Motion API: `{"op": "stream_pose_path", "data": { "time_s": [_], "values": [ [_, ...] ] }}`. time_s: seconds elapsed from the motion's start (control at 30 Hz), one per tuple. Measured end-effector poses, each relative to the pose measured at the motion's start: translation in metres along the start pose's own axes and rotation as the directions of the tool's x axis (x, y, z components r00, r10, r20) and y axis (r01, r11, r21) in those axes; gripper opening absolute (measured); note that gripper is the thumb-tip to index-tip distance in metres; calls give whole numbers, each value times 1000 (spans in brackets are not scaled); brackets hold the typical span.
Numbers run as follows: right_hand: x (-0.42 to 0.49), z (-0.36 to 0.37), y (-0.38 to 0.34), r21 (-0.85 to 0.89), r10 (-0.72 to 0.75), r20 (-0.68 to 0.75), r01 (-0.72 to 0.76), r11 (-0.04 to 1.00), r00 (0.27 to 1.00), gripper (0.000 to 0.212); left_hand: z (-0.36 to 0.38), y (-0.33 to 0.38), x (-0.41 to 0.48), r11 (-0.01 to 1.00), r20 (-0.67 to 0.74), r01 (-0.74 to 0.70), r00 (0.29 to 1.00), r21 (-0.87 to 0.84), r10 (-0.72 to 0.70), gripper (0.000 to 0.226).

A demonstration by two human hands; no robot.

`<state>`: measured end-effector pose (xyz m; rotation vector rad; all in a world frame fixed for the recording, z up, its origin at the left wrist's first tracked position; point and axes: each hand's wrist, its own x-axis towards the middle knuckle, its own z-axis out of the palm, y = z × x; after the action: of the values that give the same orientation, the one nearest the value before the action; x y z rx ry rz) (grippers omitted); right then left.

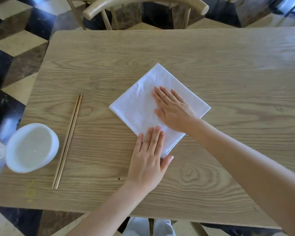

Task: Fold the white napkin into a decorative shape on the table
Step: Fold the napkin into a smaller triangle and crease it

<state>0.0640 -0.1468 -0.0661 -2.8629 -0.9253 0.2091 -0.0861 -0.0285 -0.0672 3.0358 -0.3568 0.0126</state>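
1. A pale wooden table (160, 53) fills the view, with a checkered stone floor beyond it and a wooden chair (143, 7) at the far side.
2. The white napkin (136, 106) lies flat as a diamond under both my palms, already folded into a layered square, one corner pointing at me.
3. My right hand (174, 111) rests on the middle of the cloth, fingers straight, slightly fanned, tips aimed toward the far left edge. I would keep it pressing as the anchor.
4. My left hand (148, 159) covers the near corner, fingers close together and flat, thumb out to the side on bare wood. It pinches nothing.
5. To smooth well, I would sweep outward from the fingertips toward the edges, not back toward the wrists, so the layers do not shift.
6. The left edge, beyond my fingertips, seems to show stacked layers slightly offset; I cannot tell how many.
7. The chopsticks (67, 142) and the white bowl (31, 148) sit well to the left of my left hand, clear of the work.
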Motion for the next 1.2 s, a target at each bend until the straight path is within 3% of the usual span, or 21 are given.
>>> {"op": "stream_pose_path", "data": {
  "time_s": [0.27,0.33,0.43,0.53,0.67,0.8,1.0,1.13,1.2],
  "values": [
    [38,-9,18,52,128,14,-128,990,992,58,-10,-4,5,997,82,-31,996,67,25,66],
    [37,-15,21,153,141,-2,-139,978,990,61,-13,-4,7,999,87,-21,996,48,17,65],
    [37,-29,29,354,331,-122,-271,895,936,53,-16,-3,13,999,63,-25,998,37,22,61],
    [50,-40,42,505,476,-65,-383,774,877,13,-24,-2,24,999,-19,-46,999,-9,46,48],
    [68,-53,43,543,518,28,-448,710,855,25,-28,-15,60,996,-137,-21,991,-90,8,37],
    [83,-57,42,587,513,74,-453,671,855,34,-6,-26,72,997,-50,-27,998,-66,23,51],
    [98,-67,34,627,489,113,-444,640,865,39,1,-30,65,994,-5,-41,999,-97,41,51],
    [99,-73,26,702,496,65,-393,594,866,27,1,-34,66,990,36,-50,998,-130,55,52],
    [89,-82,21,747,494,0,-328,578,869,18,-5,-35,65,967,42,-77,995,-242,90,53]
  ]
}}
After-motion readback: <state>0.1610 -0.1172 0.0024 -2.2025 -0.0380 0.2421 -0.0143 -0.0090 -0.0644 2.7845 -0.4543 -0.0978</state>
